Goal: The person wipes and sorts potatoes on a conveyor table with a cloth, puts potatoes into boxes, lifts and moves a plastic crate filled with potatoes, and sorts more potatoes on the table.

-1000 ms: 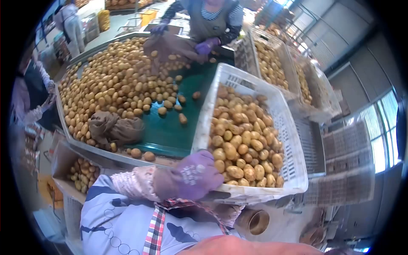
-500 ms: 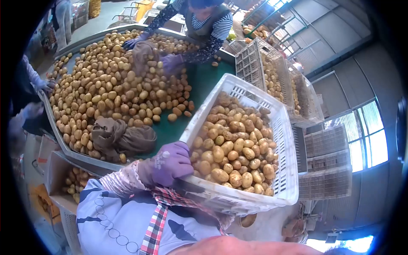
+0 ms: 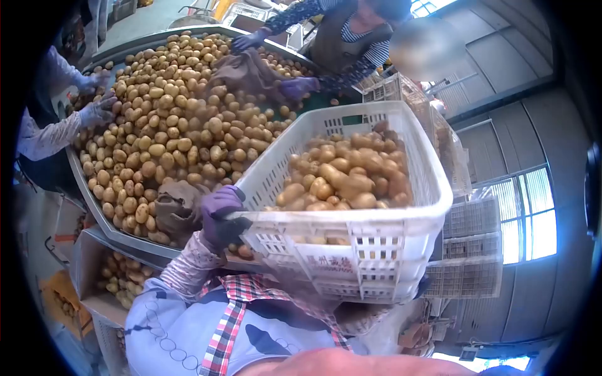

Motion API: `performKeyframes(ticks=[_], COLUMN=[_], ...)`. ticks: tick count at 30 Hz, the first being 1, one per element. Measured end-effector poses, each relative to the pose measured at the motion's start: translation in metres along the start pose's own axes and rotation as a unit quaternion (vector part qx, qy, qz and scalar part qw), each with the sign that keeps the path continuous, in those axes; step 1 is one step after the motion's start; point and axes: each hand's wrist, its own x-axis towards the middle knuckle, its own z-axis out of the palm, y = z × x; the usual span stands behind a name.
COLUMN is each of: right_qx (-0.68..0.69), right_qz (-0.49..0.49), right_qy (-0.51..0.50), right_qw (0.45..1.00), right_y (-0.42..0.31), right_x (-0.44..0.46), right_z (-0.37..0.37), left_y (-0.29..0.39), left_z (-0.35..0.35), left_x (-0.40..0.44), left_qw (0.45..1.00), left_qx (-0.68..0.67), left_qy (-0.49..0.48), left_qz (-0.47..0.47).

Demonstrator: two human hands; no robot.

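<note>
My left hand, in a purple glove, is closed around the near left corner of a white plastic crate. The crate is tilted, its near wall raised and its far end over the sorting table. Potatoes fill part of it, some blurred by motion. My right hand is out of sight, hidden by the crate or beyond the view. Beside my left hand a brown cloth lies on the large heap of potatoes.
Across the table a co-worker's gloved hands hold another brown cloth. Another person's gloved hands touch the heap at left. A box of potatoes stands below the table edge. Stacked crates stand at right.
The crate has tipped, its near wall rising so that its outer face shows. My left hand has moved up and left with it. The co-workers' hands have shifted over the heap.
</note>
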Motion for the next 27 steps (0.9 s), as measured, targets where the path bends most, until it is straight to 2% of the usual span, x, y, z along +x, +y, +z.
performKeyframes(ticks=[1, 4, 7, 11, 12, 15, 18, 21, 23, 25, 27], right_qx=[0.005, 0.015, 0.022, 0.038, 0.044, 0.046, 0.061, 0.079, 0.099, 0.127, 0.174], right_qz=[-0.004, -0.012, -0.026, -0.037, -0.039, -0.048, -0.065, -0.088, -0.106, -0.132, -0.162], right_qy=[-0.005, -0.030, -0.058, -0.082, -0.089, -0.111, -0.133, -0.147, -0.167, -0.198, -0.249], right_qw=[1.000, 0.999, 0.998, 0.995, 0.994, 0.992, 0.987, 0.982, 0.975, 0.963, 0.939], right_y=[-0.004, -0.016, -0.028, -0.044, -0.047, -0.055, -0.065, -0.080, -0.099, -0.126, -0.159], right_x=[-0.001, -0.003, -0.001, 0.003, 0.004, 0.005, 0.009, 0.015, 0.021, 0.025, 0.026], right_z=[0.010, 0.041, 0.064, 0.098, 0.106, 0.128, 0.148, 0.167, 0.188, 0.212, 0.245], left_y=[-0.003, 0.000, 0.008, -0.008, -0.007, -0.004, -0.010, -0.023, -0.038, -0.043, -0.075], left_z=[0.001, -0.003, -0.005, -0.005, -0.010, -0.008, -0.009, -0.011, -0.016, -0.026, -0.040], left_x=[-0.002, 0.007, 0.018, 0.014, 0.012, 0.018, 0.028, 0.029, 0.033, 0.036, 0.018], left_qw=[0.999, 0.997, 0.995, 0.982, 0.979, 0.954, 0.948, 0.914, 0.902, 0.900, 0.914], left_qx=[-0.008, -0.023, 0.018, -0.079, -0.074, -0.115, -0.125, -0.189, -0.161, -0.121, -0.046], left_qy=[0.031, 0.022, 0.039, 0.135, 0.122, 0.185, 0.169, 0.242, 0.313, 0.339, 0.326], left_qz=[-0.013, -0.074, -0.092, -0.104, -0.143, -0.207, -0.238, -0.265, -0.249, -0.247, -0.236])
